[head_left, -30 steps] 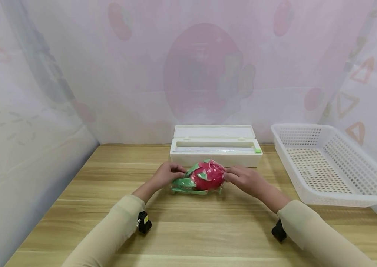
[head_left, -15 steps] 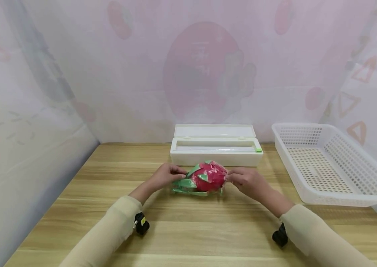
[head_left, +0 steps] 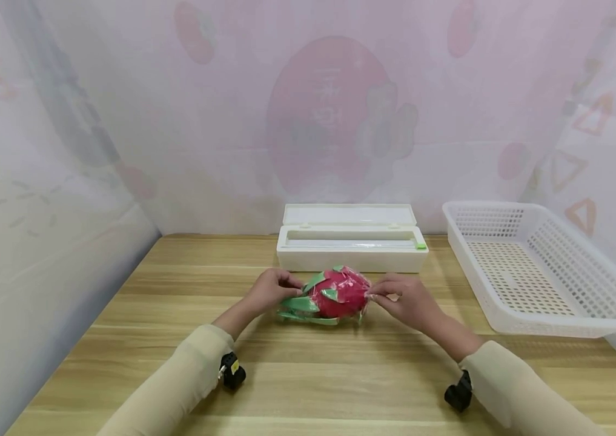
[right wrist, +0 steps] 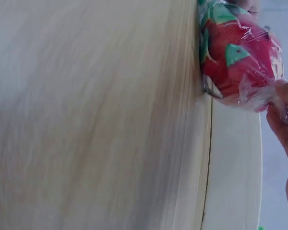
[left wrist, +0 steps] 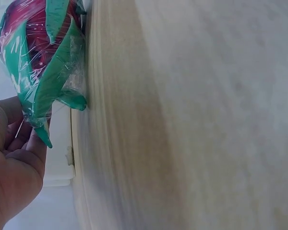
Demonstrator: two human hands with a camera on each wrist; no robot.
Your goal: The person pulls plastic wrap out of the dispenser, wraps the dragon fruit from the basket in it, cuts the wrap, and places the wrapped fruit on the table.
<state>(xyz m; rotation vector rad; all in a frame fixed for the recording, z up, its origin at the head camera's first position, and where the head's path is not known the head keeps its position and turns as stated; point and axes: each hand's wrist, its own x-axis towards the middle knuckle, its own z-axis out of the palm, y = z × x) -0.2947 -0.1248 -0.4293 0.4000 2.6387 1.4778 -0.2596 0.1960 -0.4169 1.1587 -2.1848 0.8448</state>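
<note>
A red dragon fruit (head_left: 342,295) with green leaf-like scales lies on the table in the head view, wrapped in clear plastic film. My left hand (head_left: 271,293) holds its leafy end, and the left wrist view shows the fingers at the green tips (left wrist: 42,108). On the opposite side, my right hand (head_left: 407,301) pinches gathered plastic film (right wrist: 265,95) between thumb and fingers, close against the fruit. In both wrist views the film looks wrinkled and shiny around the dragon fruit. Part of each hand's fingertips is hidden.
Just behind the fruit stands a white cling film box (head_left: 352,260), its lid raised, with a roll inside and a green slider (head_left: 421,246) at its right end. A white perforated basket (head_left: 476,284) is at the right. Printed cloth walls enclose the wooden table (head_left: 308,387).
My right fingers draw slightly away from the fruit and now pinch the film end more visibly. The dragon fruit has shifted a little toward me; the left hand stays at its leafy end.
</note>
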